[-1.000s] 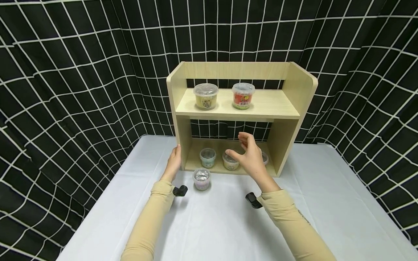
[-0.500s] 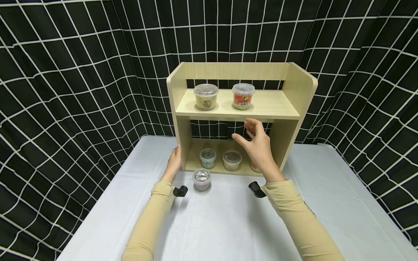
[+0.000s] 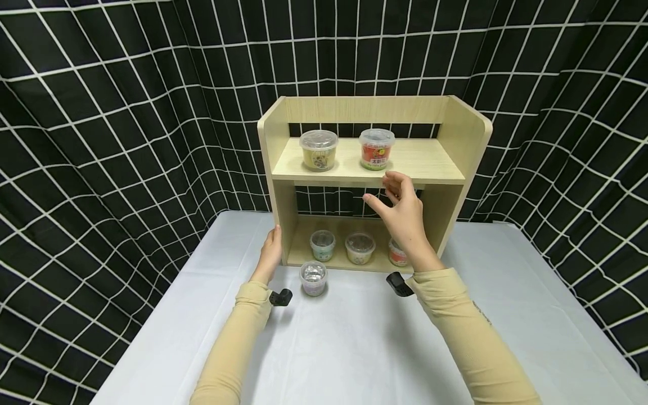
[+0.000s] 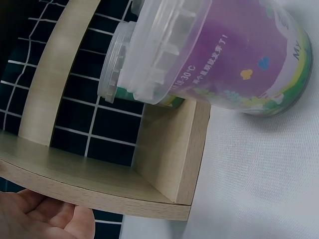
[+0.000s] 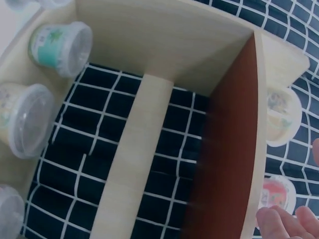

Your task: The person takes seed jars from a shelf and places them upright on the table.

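My left hand [image 3: 268,253] rests with extended fingers against the outer left side of a light wooden two-tier shelf [image 3: 430,163]. My right hand [image 3: 407,222] is raised before the upper board's front edge, thumb and fingers spread apart and holding nothing. Just above its fingertips stands a red-labelled plastic cup [image 3: 376,154] with a clear lid. In the right wrist view, my right fingers [image 5: 279,221] overlap that red cup [image 5: 277,191]. Left of it on the upper board is a yellow-labelled lidded cup [image 3: 319,157]. A purple-labelled cup [image 4: 239,55] stands on the table, nearest my left hand.
On the lower board stand a teal-labelled cup [image 3: 322,250], a cream one [image 3: 359,256] and a red-labelled one [image 3: 397,259], partly behind my right wrist. A white cloth covers the table [image 3: 334,349]. Black white-gridded cloth [image 3: 126,169] surrounds it.
My right hand has risen from in front of the lower cups to the upper board's edge, drifting slightly right and uncovering the lower red-labelled cup. My left hand stays against the shelf side.
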The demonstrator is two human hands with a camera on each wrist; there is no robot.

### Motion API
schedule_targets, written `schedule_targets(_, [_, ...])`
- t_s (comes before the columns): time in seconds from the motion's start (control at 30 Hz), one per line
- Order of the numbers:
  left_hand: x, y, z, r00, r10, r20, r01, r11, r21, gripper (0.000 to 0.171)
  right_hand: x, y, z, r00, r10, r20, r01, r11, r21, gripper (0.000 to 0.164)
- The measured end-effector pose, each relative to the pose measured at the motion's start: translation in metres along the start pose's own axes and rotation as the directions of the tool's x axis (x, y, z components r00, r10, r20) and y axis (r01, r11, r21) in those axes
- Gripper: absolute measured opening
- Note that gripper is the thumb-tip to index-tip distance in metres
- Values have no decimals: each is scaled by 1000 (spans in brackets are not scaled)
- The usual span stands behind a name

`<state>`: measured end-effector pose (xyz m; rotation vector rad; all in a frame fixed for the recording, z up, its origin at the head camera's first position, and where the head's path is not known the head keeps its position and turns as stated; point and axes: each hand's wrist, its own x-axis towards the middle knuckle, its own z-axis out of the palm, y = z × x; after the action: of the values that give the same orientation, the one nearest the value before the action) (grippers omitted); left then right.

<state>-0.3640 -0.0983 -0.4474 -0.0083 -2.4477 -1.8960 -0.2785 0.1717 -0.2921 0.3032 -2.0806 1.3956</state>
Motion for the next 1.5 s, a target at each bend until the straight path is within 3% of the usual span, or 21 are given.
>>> schedule_targets(0.37, [0, -1, -1, 1000, -10, -23, 10, 1000, -3, 75, 23, -3, -5, 997, 1, -82, 4, 998, 55, 64])
schedule_targets(0.53, [-1, 0, 1, 1000, -5, -12, 5, 1000, -12, 75, 30, -3, -9, 997, 17, -81, -17, 1000, 6, 68])
schedule_targets(0.87, [-2, 1, 2, 1000, 6, -4, -6, 1000, -28, 79, 44, -6, -13, 995, 61, -81, -59, 998, 26, 71])
schedule_targets(1.5, [-2, 1, 3, 1000, -15, -16, 15, 1000, -27, 78, 75, -10, -17, 998, 63, -27, -67, 980, -187, 76])
